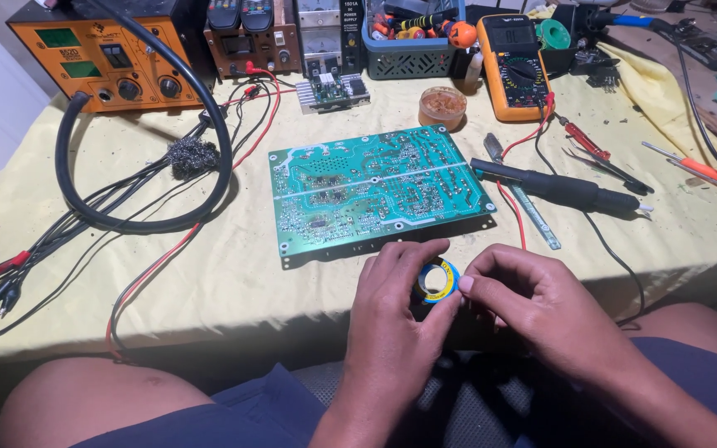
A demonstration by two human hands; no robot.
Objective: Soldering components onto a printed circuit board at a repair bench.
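My left hand (392, 315) grips a small round blue-and-yellow spool (436, 280) at the table's front edge. My right hand (533, 303) is curled beside it, thumb and fingertips touching the spool's right rim. A green circuit board (375, 187) lies solder side up just beyond both hands. To the right of the board rests a black soldering iron (558, 187) with its cable trailing off the table.
A yellow cloth (209, 274) covers the table. An orange soldering station (109, 54) with a looped black hose (139, 222) is at the back left. A yellow multimeter (512, 66), a round flux tin (442, 106), tweezers (607, 166), screwdrivers (699, 170) and red and black leads (10, 274) lie around.
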